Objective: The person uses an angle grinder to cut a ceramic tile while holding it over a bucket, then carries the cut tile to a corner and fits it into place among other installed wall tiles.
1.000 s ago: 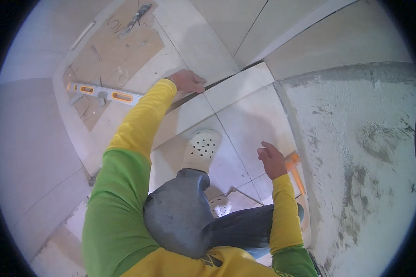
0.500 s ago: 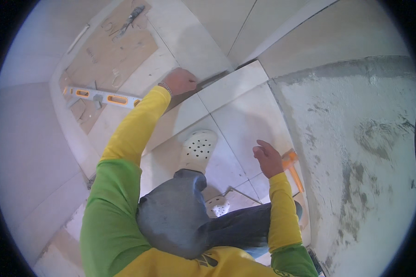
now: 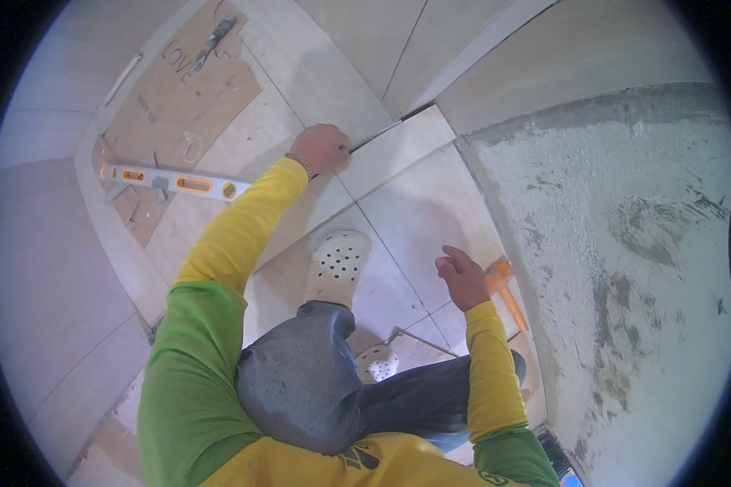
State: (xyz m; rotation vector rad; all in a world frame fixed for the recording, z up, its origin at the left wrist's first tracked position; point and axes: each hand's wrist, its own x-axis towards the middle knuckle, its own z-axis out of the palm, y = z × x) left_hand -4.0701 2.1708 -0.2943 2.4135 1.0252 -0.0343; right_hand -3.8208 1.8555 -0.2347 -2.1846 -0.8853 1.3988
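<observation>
My left hand (image 3: 323,148) reaches far forward and rests on the edge of a pale floor tile (image 3: 394,146), its fingers curled at the dark gap beside that tile. My right hand (image 3: 461,276) hovers loosely curled above the laid tiles (image 3: 430,219), holding nothing. An orange-handled tool (image 3: 505,286) lies on the floor just right of that hand. I kneel on the tiles, with a white perforated clog (image 3: 338,264) on my forward foot.
A yellow and silver spirit level (image 3: 175,181) lies at the left beside a brown board (image 3: 179,97) with a trowel (image 3: 213,36) on it. Grey spread mortar (image 3: 617,243) covers the floor to the right. A second clog (image 3: 378,363) shows under my leg.
My left hand has shifted slightly along the tile edge. My right hand has lifted a little and stays off the orange tool.
</observation>
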